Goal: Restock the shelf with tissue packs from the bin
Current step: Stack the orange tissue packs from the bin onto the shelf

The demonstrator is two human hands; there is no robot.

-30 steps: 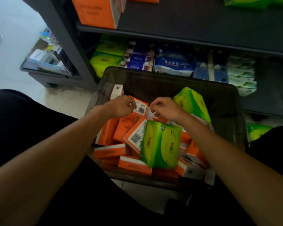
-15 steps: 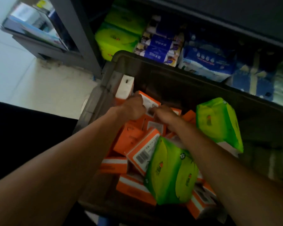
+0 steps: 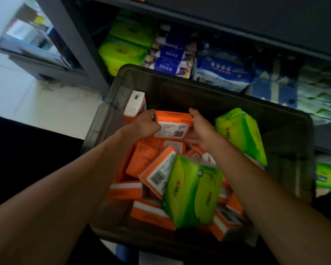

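Open room lies along the bin's (image 3: 199,81) far wall, just beyond the orange pack (image 3: 172,123) held between the left hand (image 3: 143,125) and right hand (image 3: 201,131). An upright white-ended pack (image 3: 134,104) blocks the far left corner, and a tilted green pack (image 3: 241,134) crowds the right side. Behind the far rim, green shelf packs (image 3: 122,52) and blue shelf packs (image 3: 170,58) fill the gap under the shelf board (image 3: 237,25).

What I count
One bin (image 3: 227,106), two green packs (image 3: 191,192), about ten orange packs (image 3: 141,159) in a pile that hides some, and my two hands, left hand (image 3: 143,125) and right hand (image 3: 201,129).
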